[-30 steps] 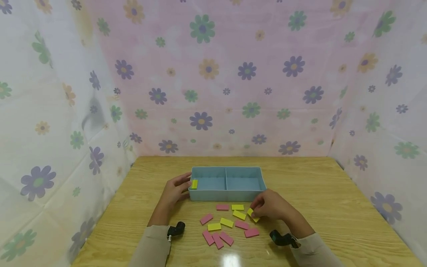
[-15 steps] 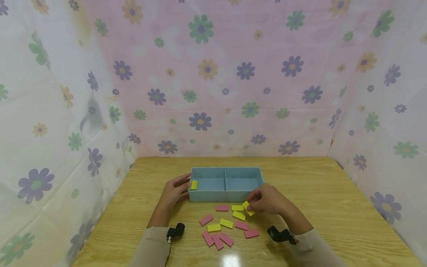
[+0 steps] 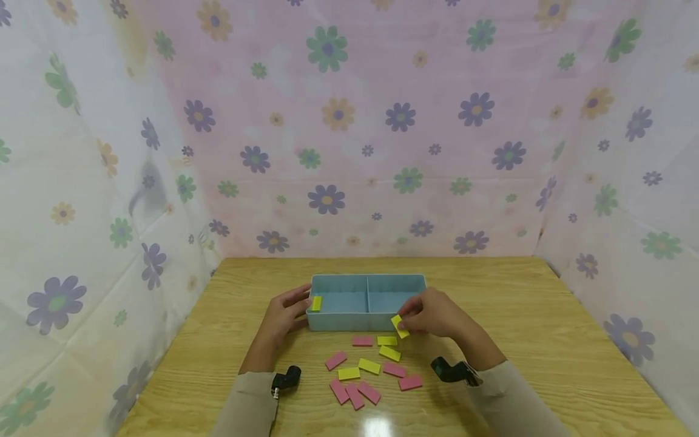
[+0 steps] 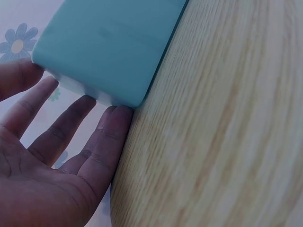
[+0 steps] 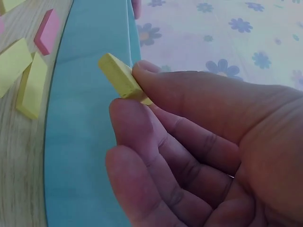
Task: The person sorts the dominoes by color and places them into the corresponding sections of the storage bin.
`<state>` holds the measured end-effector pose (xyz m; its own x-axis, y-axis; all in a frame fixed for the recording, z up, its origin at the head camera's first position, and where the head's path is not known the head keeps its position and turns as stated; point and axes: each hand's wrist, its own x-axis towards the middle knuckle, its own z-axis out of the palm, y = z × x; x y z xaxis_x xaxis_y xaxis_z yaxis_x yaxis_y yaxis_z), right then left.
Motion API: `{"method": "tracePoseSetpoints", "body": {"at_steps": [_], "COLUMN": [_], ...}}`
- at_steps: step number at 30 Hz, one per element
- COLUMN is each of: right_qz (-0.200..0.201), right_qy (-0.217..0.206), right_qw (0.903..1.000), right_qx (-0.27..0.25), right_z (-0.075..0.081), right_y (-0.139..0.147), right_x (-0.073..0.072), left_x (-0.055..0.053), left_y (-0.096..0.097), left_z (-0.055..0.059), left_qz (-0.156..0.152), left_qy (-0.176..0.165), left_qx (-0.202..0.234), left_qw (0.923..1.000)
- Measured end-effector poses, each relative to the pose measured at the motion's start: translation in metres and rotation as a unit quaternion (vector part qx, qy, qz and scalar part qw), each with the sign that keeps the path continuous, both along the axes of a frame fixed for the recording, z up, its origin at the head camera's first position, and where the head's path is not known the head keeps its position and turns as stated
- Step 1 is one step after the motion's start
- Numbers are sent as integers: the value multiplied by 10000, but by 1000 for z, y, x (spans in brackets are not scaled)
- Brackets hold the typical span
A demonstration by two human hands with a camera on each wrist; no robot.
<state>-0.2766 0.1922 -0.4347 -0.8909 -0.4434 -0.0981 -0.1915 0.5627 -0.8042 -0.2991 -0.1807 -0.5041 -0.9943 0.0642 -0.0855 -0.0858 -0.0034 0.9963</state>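
A light blue two-compartment box (image 3: 338, 321) stands on the table. My left hand (image 3: 284, 314) touches its left end with outstretched fingers; in the left wrist view the fingertips (image 4: 87, 101) rest against the end wall. My right hand (image 3: 437, 314) pinches a yellow block (image 5: 120, 78) between thumb and fingers, raised in front of the box's right front wall. Another yellow block (image 3: 317, 303) is at the left end of the left compartment. Before the box lie several yellow blocks (image 3: 369, 366) and several pink blocks (image 3: 369, 392).
The wooden table (image 3: 262, 270) extends around the box on all sides. Flowered cloth (image 3: 355, 152) hangs behind it and along both sides. Black wrist cameras (image 3: 450, 370) stick out from both sleeves.
My right hand has lifted the yellow block off the table and moved it up and left toward the box's front wall. The left hand stays at the box's left end.
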Motion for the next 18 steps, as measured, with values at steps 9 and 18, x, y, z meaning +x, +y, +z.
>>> {"method": "tracePoseSetpoints", "body": {"at_steps": [9, 18], "right_qz": [-78, -173], "right_qy": [14, -81], "right_qw": [10000, 9996], "right_qx": [-14, -224], "right_z": [7, 15], "right_y": [-11, -27], "right_x": [-7, -13], "left_x": [0, 0], "left_y": [0, 0], "left_z": [1, 1], "left_qz": [-8, 52], "left_qy": [-8, 11], "left_qx": [-14, -45], "left_qw": [10000, 10000]}}
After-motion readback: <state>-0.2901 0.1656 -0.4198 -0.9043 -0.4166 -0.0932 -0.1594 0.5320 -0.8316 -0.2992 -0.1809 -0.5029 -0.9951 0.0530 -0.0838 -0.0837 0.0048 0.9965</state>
